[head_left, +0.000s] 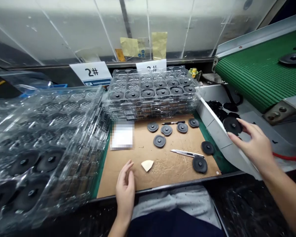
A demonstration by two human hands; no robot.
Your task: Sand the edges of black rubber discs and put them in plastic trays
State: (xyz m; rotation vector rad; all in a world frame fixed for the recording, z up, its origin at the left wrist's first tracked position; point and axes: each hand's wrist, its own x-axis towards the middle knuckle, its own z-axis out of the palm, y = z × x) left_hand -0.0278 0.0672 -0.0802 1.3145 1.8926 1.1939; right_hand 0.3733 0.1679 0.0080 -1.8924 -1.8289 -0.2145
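1. Black rubber disc [232,125] lay beside a white guard [213,131], below a green conveyor belt [261,75]. The right hand [251,143] was spread wide, with its fingertips [229,135] at the disc's rim; I could not tell whether it gripped.
2. Narrow and loosely curled, the left hand [125,187] held nothing, near a cream wedge scrap [147,165] on a brown cardboard sheet [162,174].
3. Seven black discs [159,141] lay apart on the cardboard, near a utility knife [186,153] and a pen [173,122].
4. Holding by the rim seemed the cleanest way, since it left each disc's face untouched.
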